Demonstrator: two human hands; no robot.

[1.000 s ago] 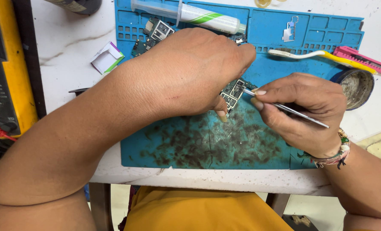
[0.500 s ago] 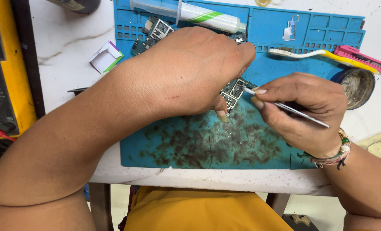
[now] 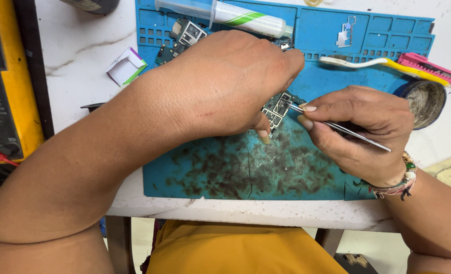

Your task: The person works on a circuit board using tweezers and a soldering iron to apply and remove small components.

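Note:
My left hand (image 3: 225,83) reaches across a blue work mat (image 3: 266,172) and pins a small circuit board (image 3: 278,107) down with its fingers; most of the board is hidden under the hand. My right hand (image 3: 359,132) pinches thin metal tweezers (image 3: 337,127), their tips touching the board's right edge. The mat below the hands is stained dark.
A syringe (image 3: 235,12) with a green-striped label lies along the mat's top, another circuit board (image 3: 185,35) beside it. A yellow-handled brush (image 3: 382,63), a pink tool (image 3: 438,71) and a round tin (image 3: 425,101) sit at right. A yellow multimeter (image 3: 7,91) stands at left, a folded paper (image 3: 126,66) near it.

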